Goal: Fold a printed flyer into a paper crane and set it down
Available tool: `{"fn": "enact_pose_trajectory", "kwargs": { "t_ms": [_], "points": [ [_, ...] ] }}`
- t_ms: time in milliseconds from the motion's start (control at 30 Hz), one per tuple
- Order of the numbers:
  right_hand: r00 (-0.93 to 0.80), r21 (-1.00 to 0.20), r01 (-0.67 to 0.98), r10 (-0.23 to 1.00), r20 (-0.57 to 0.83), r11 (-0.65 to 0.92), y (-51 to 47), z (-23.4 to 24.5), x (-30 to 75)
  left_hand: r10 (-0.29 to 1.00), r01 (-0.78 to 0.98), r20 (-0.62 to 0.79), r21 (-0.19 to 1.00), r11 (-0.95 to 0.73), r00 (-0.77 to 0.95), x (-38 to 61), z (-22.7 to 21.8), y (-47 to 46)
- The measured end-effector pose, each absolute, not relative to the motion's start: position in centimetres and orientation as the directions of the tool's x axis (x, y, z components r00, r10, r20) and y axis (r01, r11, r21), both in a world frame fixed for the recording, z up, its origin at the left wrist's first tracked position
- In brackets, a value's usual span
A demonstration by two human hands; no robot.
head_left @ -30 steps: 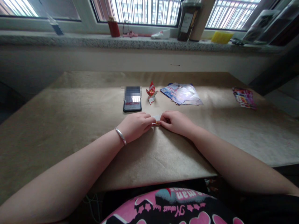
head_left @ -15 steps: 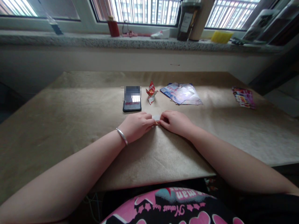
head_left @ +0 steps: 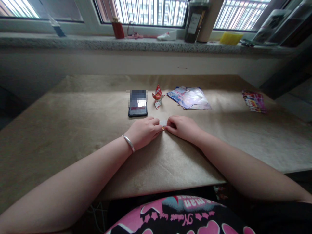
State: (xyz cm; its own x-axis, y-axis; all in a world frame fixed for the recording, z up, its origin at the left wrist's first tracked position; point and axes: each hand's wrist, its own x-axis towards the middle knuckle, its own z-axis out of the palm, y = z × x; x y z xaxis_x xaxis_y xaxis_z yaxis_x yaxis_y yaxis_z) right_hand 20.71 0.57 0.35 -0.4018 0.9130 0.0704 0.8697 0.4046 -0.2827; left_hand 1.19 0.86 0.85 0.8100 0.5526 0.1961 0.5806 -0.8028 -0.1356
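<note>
My left hand (head_left: 143, 131) and my right hand (head_left: 182, 127) meet at the middle of the brown table (head_left: 73, 130), both with fingers curled and pinched on a small folded piece of paper (head_left: 163, 123). The paper is whitish with a red-orange edge and is mostly hidden by my fingers. A silver bangle sits on my left wrist. Just beyond my hands lies a dark phone (head_left: 137, 103) and a small red and white folded paper figure (head_left: 158, 96).
Glossy printed sheets (head_left: 189, 97) lie behind my right hand, and a colourful packet (head_left: 254, 101) lies at the far right. On the window sill stand a red cup (head_left: 118, 29), a dark jar (head_left: 195, 22) and a yellow box (head_left: 230, 38).
My hands have stayed pinched together on the small paper, with only slight shifts of the fingers. Nothing else has moved.
</note>
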Motion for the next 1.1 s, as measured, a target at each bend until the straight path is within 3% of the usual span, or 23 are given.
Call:
{"fn": "enact_pose_trajectory", "kwargs": {
  "t_ms": [467,667,900,1100],
  "points": [
    [-0.413,-0.349,0.84,0.907,0.088,0.416,0.6,0.0,21.2,0.479,0.517,0.229,-0.154,-0.842,0.847,0.7,0.6,1.1],
    [-0.533,-0.386,0.736,0.828,0.178,0.556,0.5,-0.1,22.1,0.511,0.548,0.225,-0.148,-0.824,0.829,0.8,0.6,1.0],
    [-0.642,-0.157,0.725,0.74,0.199,0.671,-0.1,0.9,22.3,0.506,0.539,0.194,-0.213,-0.815,0.841,1.3,0.7,0.8],
    [-0.691,-0.061,0.703,0.7,0.178,0.709,0.0,1.3,22.2,0.491,0.496,0.096,-0.287,-0.819,0.866,1.9,1.5,0.1]
  ]
}}
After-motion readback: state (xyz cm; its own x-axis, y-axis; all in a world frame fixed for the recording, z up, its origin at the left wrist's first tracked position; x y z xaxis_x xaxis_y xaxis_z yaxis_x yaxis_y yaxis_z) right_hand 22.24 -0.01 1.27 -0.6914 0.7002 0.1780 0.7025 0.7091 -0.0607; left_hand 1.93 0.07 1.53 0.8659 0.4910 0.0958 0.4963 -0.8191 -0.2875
